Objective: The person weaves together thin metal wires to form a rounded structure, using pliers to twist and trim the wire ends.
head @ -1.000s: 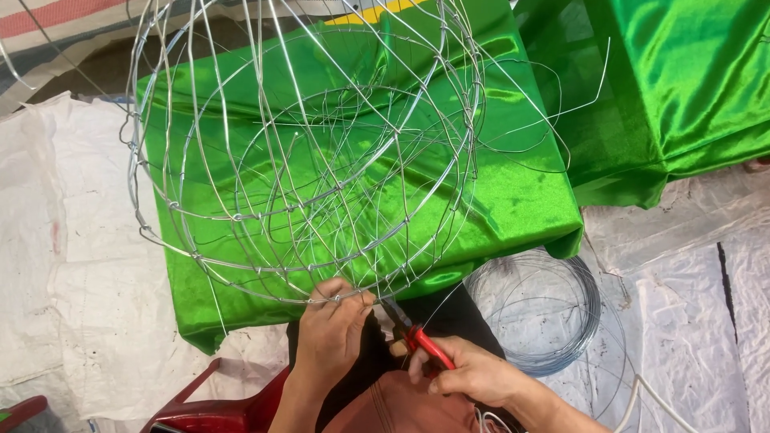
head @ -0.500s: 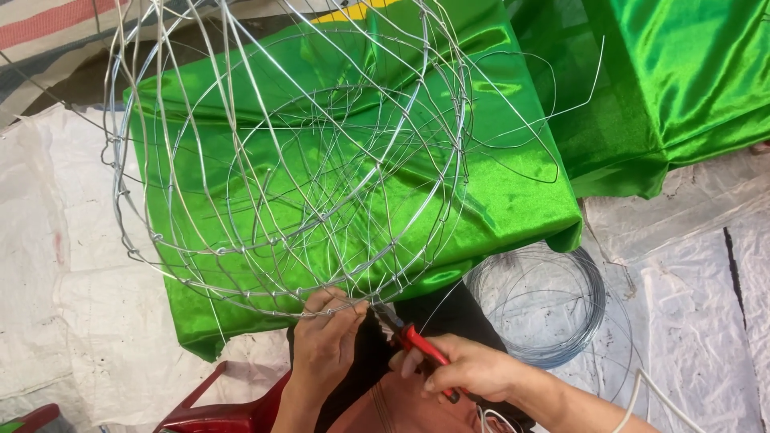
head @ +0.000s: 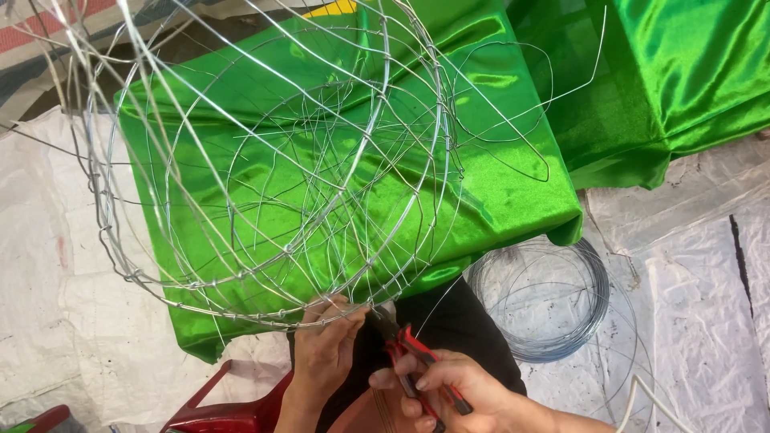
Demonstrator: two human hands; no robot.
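Head view. Left hand (head: 325,353) pinches the lowest hoop of the round wire frame (head: 273,176), thumb and fingers pressed on the wire at the frame's 6 o'clock edge. Right hand (head: 453,393), at 4 o'clock from the left, is closed round the red-handled pliers (head: 413,357); the plier nose points toward 11 o'clock and meets the hoop just beside the left thumb. Whether the nose is clamped on a wire strand cannot be told, since the tip is hidden among the crossings. Frame hangs over shiny green cloth (head: 513,184), which lies on white plastic sheeting (head: 698,265). Coil of spare wire (head: 545,301) on the sheeting at 3 o'clock of the hands. Red stool (head: 233,409) below. Risks, judged: plier nose close to the left thumb, so a slip could nip it; loose wire ends near the joint could prick fingers; over-twisting could snap the thin tie wire.
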